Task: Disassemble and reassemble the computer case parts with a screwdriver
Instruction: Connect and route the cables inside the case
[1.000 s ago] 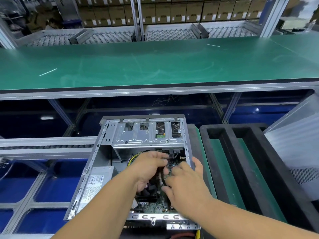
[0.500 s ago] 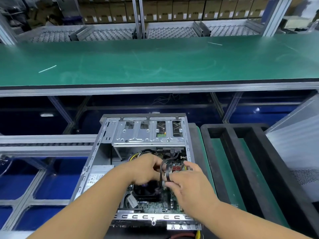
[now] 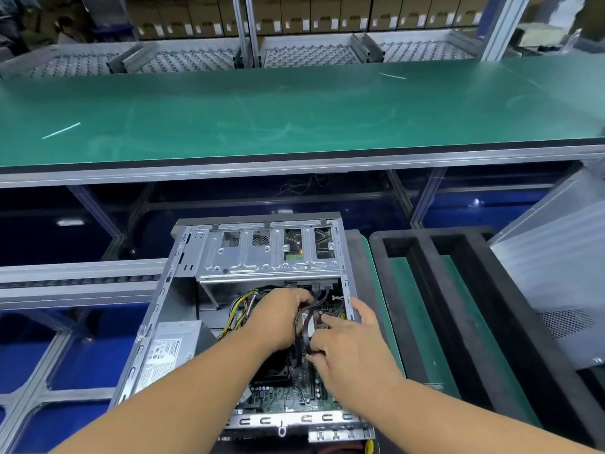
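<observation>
Head view: the open computer case lies on its side in front of me, below the green worktop, and both my hands are inside it over the motherboard. My left hand curls round a bundle of black cables while my right hand pinches the same loop lower down. I judge the step goes best if I keep the bundle clear of the board and pull on connector bodies, not on the wires; no screwdriver is in sight.

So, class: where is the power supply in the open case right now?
In the head view the power supply sits in the near-left corner of the case, against its left wall, just left of the left forearm and the yellow wires.
</observation>
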{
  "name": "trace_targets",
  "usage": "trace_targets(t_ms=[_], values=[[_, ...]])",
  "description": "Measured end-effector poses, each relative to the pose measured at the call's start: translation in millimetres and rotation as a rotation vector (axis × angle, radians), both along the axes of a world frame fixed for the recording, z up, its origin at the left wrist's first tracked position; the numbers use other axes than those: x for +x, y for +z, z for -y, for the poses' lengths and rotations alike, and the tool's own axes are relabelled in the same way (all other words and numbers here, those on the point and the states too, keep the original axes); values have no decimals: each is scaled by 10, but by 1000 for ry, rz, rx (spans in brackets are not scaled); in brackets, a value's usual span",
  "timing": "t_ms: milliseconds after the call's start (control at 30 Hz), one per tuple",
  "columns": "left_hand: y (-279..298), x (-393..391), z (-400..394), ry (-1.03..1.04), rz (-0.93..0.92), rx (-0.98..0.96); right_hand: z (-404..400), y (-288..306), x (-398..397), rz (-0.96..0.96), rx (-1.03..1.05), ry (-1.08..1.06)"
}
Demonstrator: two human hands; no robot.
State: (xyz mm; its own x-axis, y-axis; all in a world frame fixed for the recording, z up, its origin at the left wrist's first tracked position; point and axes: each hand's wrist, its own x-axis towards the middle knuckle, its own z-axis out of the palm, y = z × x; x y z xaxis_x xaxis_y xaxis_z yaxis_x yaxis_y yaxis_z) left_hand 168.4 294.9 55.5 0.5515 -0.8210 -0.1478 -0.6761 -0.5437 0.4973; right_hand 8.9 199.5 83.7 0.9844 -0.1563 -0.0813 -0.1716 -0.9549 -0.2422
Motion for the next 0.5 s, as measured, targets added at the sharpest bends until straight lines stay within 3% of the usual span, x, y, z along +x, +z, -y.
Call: trace_targets(t_ms=[233, 500], values=[[-190, -74, 235, -103, 219, 242, -59, 66, -48, -138, -40, 16], [-444, 31, 389, -5, 177, 284, -18, -44, -225, 129, 217, -75]])
